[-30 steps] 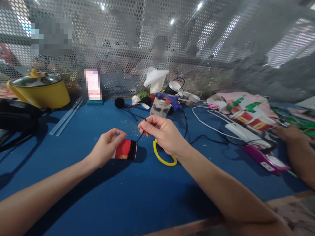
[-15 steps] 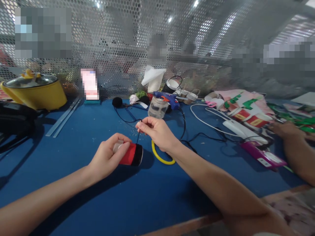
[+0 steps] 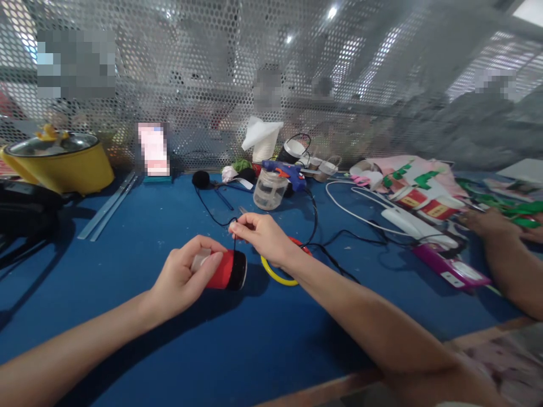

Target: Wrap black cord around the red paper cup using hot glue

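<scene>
Red paper cup (image 3: 223, 270), thin black yarn (image 3: 235, 244)

Centre frame, the left hand (image 3: 182, 280) grips a small red paper cup with a black band (image 3: 224, 270), lying sideways on the blue table (image 3: 127, 249). Just right of it, the right hand (image 3: 263, 237) pinches a thin black yarn strand (image 3: 214, 217) over the cup, yellow plastic ring (image 3: 275, 275) beneath the wrist.
</scene>
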A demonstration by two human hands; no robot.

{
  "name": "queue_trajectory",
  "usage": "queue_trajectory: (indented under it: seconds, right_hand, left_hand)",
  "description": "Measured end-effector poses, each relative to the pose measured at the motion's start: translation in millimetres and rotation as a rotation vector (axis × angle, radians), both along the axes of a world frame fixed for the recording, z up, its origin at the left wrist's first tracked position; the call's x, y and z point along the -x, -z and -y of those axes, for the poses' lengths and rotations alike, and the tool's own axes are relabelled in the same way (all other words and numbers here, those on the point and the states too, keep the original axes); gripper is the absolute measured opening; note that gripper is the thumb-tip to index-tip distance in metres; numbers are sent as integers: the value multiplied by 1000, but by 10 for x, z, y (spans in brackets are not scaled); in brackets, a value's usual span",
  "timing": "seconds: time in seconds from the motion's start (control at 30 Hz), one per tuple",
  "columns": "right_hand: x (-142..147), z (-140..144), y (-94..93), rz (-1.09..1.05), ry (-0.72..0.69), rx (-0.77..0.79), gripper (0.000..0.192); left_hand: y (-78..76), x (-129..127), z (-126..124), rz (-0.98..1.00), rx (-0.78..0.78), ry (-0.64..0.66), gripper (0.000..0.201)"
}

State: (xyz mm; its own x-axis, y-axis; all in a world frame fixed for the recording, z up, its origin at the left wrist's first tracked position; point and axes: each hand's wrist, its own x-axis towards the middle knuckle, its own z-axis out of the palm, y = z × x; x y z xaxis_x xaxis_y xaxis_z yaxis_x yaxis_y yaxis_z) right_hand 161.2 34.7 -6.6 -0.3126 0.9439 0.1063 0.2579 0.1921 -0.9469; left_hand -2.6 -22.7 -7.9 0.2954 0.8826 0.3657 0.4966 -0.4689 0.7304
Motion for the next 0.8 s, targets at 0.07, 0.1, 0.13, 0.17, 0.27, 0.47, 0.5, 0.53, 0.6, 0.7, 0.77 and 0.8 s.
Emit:
queue_trajectory:
  seconds: [0.07,0.1,0.13,0.17,0.27,0.47,0.5,0.53,0.6,0.7,0.77,0.8]
  right_hand:
    - [8,9,8,18,-10,17,18]
    - [12,14,13,32,-13,15,18]
    - [15,18,19,46,-14,10,19]
    - [19,23,25,56,-17,5,19]
    - [35,43,39,65,-33,9,19]
    - [70,87,54,129,-67,43,22]
    - [71,87,62,127,-71,52,22]
    - [69,86,71,126,-76,64,23]
    - [62,79,90,120,-84,89,23]
    - [58,74,104,98,-99,126,22]
    - [67,80,98,81,-101,156,22]
    - [76,84,94,72,-99,171,21]
  left_hand:
    - [0,3,4,-19,-21,-6,13]
    - [0,4,5,-27,-31,-8,13]
    - [-1,6,6,-32,-40,-7,13]
    - [-2,7,7,-31,-51,-3,13]
    - [-6,9,12,-22,-75,15,12]
    - [-23,15,25,-5,-120,16,12]
    - [-28,15,26,-5,-126,14,11]
    - [-35,16,28,-7,-128,12,11]
    - [-48,19,31,-9,-127,11,11]
    - [-58,28,34,4,-129,20,12]
    - [-57,32,33,26,-122,14,12]
    - [-56,32,30,45,-104,8,12]
